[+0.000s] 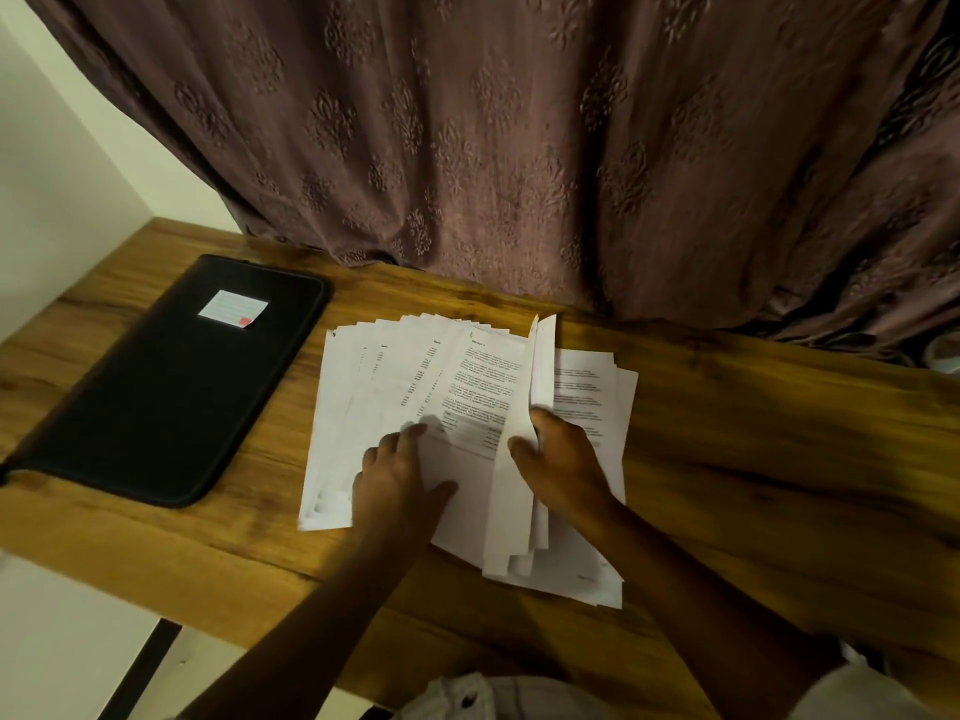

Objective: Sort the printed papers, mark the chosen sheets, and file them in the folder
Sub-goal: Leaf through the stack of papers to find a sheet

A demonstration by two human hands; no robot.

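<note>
Several printed white papers (395,371) lie fanned out on the wooden table (753,459). My left hand (400,475) presses flat on the left part of the fan, fingers spread. My right hand (561,459) pinches a few sheets (535,376) and lifts them on edge, so they stand nearly upright above the pile. More printed sheets (592,387) lie flat under and to the right of that hand. A black zipped folder (171,387) with a white label (232,308) lies shut at the left of the table, apart from the papers.
A brown patterned curtain (519,148) hangs along the table's back edge. A white wall (52,174) stands at the left. The table's front edge runs near my body, with light clothing (493,698) at the bottom of the view.
</note>
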